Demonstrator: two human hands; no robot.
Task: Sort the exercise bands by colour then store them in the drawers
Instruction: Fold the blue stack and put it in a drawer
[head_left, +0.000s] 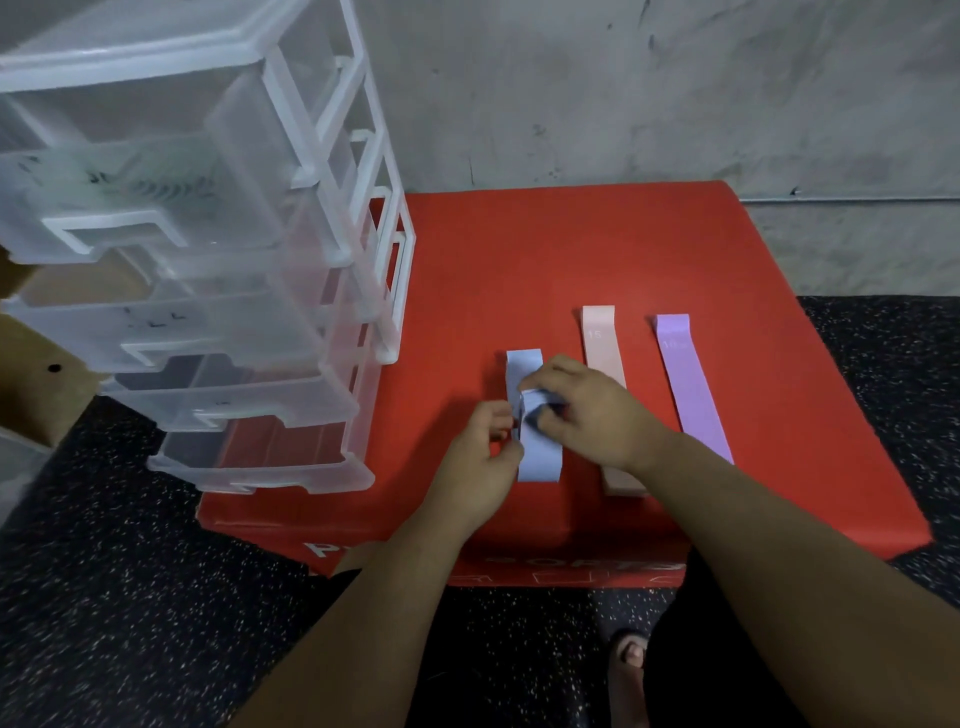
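Three flat exercise bands lie side by side on a red box (571, 249): a light blue band (537, 457) on the left, a pink band (602, 348) in the middle, a purple band (688, 379) on the right. My left hand (478, 457) pinches the blue band's left edge near its middle. My right hand (592, 410) grips a folded or bunched part of the same blue band and covers a stretch of the pink one. A clear plastic drawer tower (218, 270) stands at the left with several drawers pulled out.
The red box sits on a dark speckled floor (130, 597) against a grey concrete wall (623, 93). A cardboard box (31, 384) is behind the drawer tower at the far left. My sandalled foot (631, 654) shows below the box's front edge.
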